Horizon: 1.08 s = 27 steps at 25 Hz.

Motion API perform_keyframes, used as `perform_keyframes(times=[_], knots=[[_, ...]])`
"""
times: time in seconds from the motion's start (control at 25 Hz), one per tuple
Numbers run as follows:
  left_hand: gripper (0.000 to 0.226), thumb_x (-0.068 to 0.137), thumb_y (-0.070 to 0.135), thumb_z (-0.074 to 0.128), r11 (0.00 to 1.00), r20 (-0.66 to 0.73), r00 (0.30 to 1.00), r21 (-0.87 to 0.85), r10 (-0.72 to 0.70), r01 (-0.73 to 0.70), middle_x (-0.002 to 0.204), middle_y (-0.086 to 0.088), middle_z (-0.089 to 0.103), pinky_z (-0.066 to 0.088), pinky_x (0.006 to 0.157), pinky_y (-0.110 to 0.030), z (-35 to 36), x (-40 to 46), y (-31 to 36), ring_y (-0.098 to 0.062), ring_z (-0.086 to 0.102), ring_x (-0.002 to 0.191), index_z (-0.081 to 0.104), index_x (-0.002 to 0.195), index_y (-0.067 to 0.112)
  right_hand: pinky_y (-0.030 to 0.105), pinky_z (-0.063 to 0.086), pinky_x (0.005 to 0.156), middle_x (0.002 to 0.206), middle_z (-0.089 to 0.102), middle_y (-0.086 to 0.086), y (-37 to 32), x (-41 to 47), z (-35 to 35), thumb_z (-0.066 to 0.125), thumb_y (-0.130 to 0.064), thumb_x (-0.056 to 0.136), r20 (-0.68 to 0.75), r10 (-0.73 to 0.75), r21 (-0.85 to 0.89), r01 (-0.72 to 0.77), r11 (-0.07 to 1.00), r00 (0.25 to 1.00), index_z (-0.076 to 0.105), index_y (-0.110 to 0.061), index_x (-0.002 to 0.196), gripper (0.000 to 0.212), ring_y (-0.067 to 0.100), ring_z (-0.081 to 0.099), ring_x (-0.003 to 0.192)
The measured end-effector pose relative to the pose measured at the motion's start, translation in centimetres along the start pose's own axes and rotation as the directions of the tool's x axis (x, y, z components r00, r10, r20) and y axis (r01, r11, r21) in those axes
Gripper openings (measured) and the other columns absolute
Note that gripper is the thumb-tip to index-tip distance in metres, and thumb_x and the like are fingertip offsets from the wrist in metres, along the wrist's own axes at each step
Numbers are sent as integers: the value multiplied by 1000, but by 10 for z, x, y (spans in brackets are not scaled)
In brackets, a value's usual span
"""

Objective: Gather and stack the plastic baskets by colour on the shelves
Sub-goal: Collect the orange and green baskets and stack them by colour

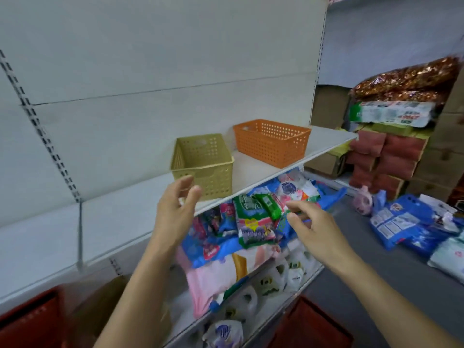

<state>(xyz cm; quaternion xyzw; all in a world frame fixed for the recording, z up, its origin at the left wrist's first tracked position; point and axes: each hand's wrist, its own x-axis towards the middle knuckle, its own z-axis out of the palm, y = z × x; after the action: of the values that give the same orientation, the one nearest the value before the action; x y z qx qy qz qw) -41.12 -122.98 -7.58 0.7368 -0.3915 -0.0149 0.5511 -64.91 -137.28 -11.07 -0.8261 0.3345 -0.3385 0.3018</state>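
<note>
A yellow plastic basket (204,165) stands on the white shelf (120,217), near its front edge. An orange basket (272,141) sits further right and back on the same shelf. My left hand (175,212) hovers just in front of the yellow basket, fingers apart, holding nothing. My right hand (313,232) is lower and to the right, over the packets on the shelf below, fingers spread and empty. Two red baskets show at the bottom: one at the left corner (30,320), one at the bottom middle (311,325).
The lower shelf is piled with colourful packets (253,222) and white bags (276,277). Blue packets (406,222) lie on the grey floor to the right. Cardboard boxes (391,156) and bagged goods (406,81) stack up at the far right.
</note>
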Motion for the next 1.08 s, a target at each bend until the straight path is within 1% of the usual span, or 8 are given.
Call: perform_keyframes(times=[0.16,0.28,0.4,0.48,0.64,0.88,1.0,1.08], knots=[[57,93,28,61,989,-231,970,104,-79,106,143,-14,44,38,108,-44,27,78,-24,-27,46,127,40,144,13,36,48,88,119,56,-5,37,117,-6,54,-24,93,-38,-41,-37,40,999,998,60,-21,123,30,13,59,104],[63,93,34,57,971,-285,931,8,-227,239,151,-7,36,39,104,-35,44,107,-36,-20,48,121,31,149,20,38,44,96,126,52,1,60,191,-1,56,-22,92,-32,-88,-95,85,992,996,57,-16,126,35,20,54,115],[60,91,43,54,958,-339,899,-29,-279,286,148,-1,44,44,105,-48,65,123,-46,-21,50,126,34,146,28,45,30,111,148,33,8,76,254,2,55,-28,92,28,-114,-231,118,966,993,44,-14,139,50,26,29,137],[61,92,43,54,956,-355,891,-33,-284,292,147,-1,46,43,106,-47,82,125,-42,-20,52,125,33,147,26,47,22,113,155,25,8,84,283,5,54,-35,91,118,-77,-423,121,898,990,34,-16,144,59,27,18,141],[75,90,41,62,939,-408,848,-99,-339,329,132,4,55,46,98,-35,123,127,-17,-14,57,108,22,151,23,45,34,95,122,57,9,95,306,9,51,-32,87,140,-183,-635,230,737,973,52,-13,116,34,29,43,117],[77,82,45,69,916,-541,743,-170,-395,363,122,8,55,50,98,-43,195,104,24,-10,60,102,30,146,26,41,33,74,83,71,1,111,288,-16,56,-29,88,113,-492,-539,469,700,863,64,-18,86,14,28,57,83],[72,80,42,71,897,-589,678,-267,-440,351,126,5,58,52,95,-45,227,95,37,-11,63,104,36,141,27,39,35,77,91,70,-4,123,286,-43,42,-43,93,168,-513,-366,537,760,842,67,-23,93,31,23,57,87],[75,76,45,72,831,-575,601,-418,-555,367,134,-3,55,56,88,-46,240,95,42,-21,63,108,35,139,29,41,35,88,110,66,-2,132,304,-66,32,-50,93,153,-440,-261,465,846,885,65,-26,104,43,22,54,103]])
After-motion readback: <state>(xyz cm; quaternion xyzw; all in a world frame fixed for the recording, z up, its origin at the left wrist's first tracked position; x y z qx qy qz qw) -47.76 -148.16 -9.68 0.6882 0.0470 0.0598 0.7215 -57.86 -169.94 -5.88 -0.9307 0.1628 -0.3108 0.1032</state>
